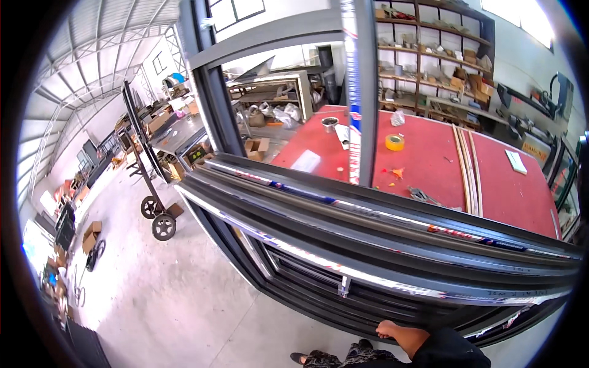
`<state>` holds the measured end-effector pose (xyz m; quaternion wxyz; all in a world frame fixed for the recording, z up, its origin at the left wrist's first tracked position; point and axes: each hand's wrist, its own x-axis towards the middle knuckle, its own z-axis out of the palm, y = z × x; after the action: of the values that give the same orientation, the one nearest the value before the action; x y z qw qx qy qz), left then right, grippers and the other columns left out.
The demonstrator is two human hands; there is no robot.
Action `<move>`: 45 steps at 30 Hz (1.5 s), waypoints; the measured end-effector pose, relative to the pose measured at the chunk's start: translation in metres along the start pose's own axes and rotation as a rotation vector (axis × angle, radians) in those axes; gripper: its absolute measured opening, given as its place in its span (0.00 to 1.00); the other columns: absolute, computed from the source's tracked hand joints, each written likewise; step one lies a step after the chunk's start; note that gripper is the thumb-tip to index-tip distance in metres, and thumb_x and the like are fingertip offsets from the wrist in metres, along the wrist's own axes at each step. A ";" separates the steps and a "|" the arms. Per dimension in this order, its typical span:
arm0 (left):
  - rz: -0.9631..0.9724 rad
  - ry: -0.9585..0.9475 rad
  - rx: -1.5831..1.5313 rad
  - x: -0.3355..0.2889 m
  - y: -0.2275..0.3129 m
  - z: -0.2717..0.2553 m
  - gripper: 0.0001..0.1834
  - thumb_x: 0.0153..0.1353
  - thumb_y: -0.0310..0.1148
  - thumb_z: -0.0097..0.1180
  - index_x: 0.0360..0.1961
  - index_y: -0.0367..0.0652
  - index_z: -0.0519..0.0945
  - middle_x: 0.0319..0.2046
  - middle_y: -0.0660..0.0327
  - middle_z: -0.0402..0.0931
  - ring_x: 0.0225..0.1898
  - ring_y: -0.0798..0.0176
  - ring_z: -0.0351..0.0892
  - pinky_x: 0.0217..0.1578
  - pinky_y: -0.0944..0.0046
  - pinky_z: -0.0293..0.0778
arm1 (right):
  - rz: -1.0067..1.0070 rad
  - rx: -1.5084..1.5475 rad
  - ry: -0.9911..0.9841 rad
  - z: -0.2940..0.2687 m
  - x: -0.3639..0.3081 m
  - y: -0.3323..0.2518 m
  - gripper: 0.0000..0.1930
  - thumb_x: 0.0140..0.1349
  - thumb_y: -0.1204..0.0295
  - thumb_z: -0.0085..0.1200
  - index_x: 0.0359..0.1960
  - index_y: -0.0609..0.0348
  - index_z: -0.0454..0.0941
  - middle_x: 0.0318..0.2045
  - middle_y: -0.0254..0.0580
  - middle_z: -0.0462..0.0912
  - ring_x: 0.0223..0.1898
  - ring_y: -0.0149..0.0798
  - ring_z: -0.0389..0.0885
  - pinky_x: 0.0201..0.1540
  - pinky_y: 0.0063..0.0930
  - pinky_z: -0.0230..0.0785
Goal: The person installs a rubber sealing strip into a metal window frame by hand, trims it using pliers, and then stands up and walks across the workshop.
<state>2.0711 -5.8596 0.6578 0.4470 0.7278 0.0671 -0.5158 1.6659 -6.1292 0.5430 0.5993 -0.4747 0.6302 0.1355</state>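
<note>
My right hand [386,329] comes in from the lower right, out of a black sleeve [451,348]. Its fingers are curled closed, close to the lower rail of a large dark metal window frame [294,306]. Whether they hold anything is hidden. Strips of printed protective film [343,267] run along the profiles of the frame. A small metal catch [344,286] sits on an inner rail, above and left of the hand. An upright profile [366,92] rises from the frame's upper rail. My left hand is out of view.
Behind the frame stands a red-topped table [429,147] bearing yellow tape [394,142], a tin [330,124], a grey tool [423,196] and long thin strips [467,168]. Shelves [423,55] line the back wall. A wheeled cart [163,226] and cardboard box [92,236] are at left.
</note>
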 end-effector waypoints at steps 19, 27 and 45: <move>-0.147 0.226 -0.246 0.130 0.017 -0.315 0.16 0.63 0.43 0.48 0.49 0.48 0.71 0.36 0.59 0.77 0.37 0.58 0.77 0.35 0.53 0.75 | -0.407 -0.762 -0.089 0.304 0.011 -0.387 0.33 0.58 0.36 0.45 0.45 0.51 0.82 0.43 0.47 0.84 0.47 0.48 0.81 0.50 0.40 0.69; -0.122 0.256 -0.375 0.195 0.164 -0.323 0.14 0.62 0.44 0.48 0.43 0.47 0.74 0.34 0.58 0.77 0.34 0.58 0.77 0.34 0.53 0.76 | -0.487 -0.909 -0.095 0.329 0.183 -0.465 0.26 0.57 0.45 0.51 0.38 0.57 0.84 0.37 0.49 0.85 0.41 0.48 0.83 0.45 0.41 0.71; 0.024 0.393 -0.510 0.247 0.444 -0.354 0.12 0.57 0.43 0.55 0.27 0.47 0.82 0.30 0.56 0.81 0.34 0.55 0.80 0.38 0.54 0.77 | -0.638 -0.833 -0.044 0.444 0.243 -0.939 0.15 0.54 0.61 0.49 0.26 0.57 0.83 0.23 0.44 0.84 0.25 0.45 0.83 0.33 0.39 0.74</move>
<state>2.6767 -5.9567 0.7400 0.5995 0.6787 0.2708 -0.3265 2.7001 -6.3880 0.5935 0.3843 -0.8381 0.3344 0.1950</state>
